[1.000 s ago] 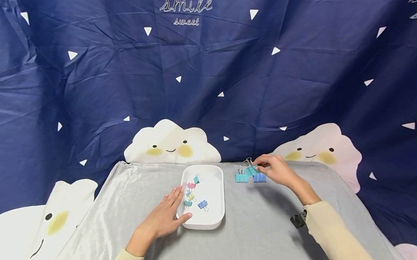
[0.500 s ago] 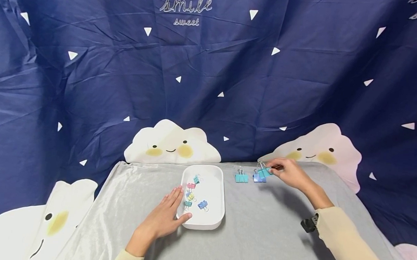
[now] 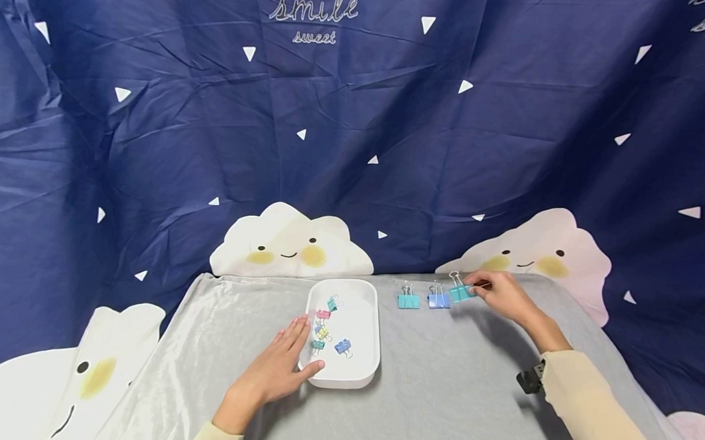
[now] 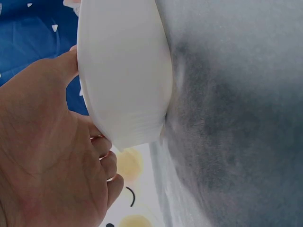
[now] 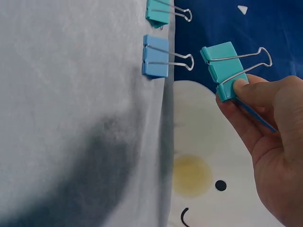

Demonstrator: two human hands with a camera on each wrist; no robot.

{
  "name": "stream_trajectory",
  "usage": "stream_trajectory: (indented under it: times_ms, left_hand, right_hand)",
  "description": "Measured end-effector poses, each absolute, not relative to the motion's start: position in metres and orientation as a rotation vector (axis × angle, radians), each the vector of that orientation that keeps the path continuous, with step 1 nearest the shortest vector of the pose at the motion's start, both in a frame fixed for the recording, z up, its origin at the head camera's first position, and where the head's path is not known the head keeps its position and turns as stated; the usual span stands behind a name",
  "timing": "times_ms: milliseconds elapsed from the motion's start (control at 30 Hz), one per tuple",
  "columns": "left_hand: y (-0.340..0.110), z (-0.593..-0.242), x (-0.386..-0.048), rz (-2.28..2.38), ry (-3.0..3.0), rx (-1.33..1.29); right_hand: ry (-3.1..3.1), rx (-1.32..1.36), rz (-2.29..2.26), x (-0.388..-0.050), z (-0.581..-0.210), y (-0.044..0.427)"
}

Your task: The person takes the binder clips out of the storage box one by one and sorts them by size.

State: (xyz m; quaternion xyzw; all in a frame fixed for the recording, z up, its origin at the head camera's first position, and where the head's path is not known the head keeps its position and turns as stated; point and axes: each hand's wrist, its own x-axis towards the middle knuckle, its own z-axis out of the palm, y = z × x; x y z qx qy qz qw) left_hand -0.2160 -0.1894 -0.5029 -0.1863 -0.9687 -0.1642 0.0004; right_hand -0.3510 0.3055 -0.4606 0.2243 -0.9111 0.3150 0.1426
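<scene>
A teal clip [image 5: 223,68] has moved farther right of the white tray [image 3: 360,312], pinched by our right hand [image 3: 501,296] between thumb and fingers; our left hand [image 3: 274,367], fingers straight, touches the tray's left rim.

A smooth, white, round-cornered plastic tray [image 4: 125,71] stands outer wall to the lens at eleven o'clock. The person's bare left hand [image 4: 54,137], palm showing, reaches in from nine o'clock, thumb and fingers at the tray's rim. Soft grey plush cloth [image 4: 255,118], shadowed beside the tray, fills three o'clock. Navy-blue fabric with white triangles [image 4: 33,30] hangs at ten; a white cloud print with yellow cheeks and black smile [image 4: 149,191] shows at six.
</scene>
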Motion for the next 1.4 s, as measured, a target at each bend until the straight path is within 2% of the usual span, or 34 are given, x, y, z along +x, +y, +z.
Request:
stream_trajectory:
  times_ms: [833, 1400]
  left_hand:
    - [-0.189, -0.502, -0.217, -0.524, -3.051, -0.570]
    - [-0.190, -0.502, -0.217, -0.525, -3.049, -0.575]
  right_hand:
    - [-2.635, 0.514, 0.912, -0.369, -0.497, 0.331]
    - [-2.702, 0.396, 0.888, -0.376, -0.525, 0.329]
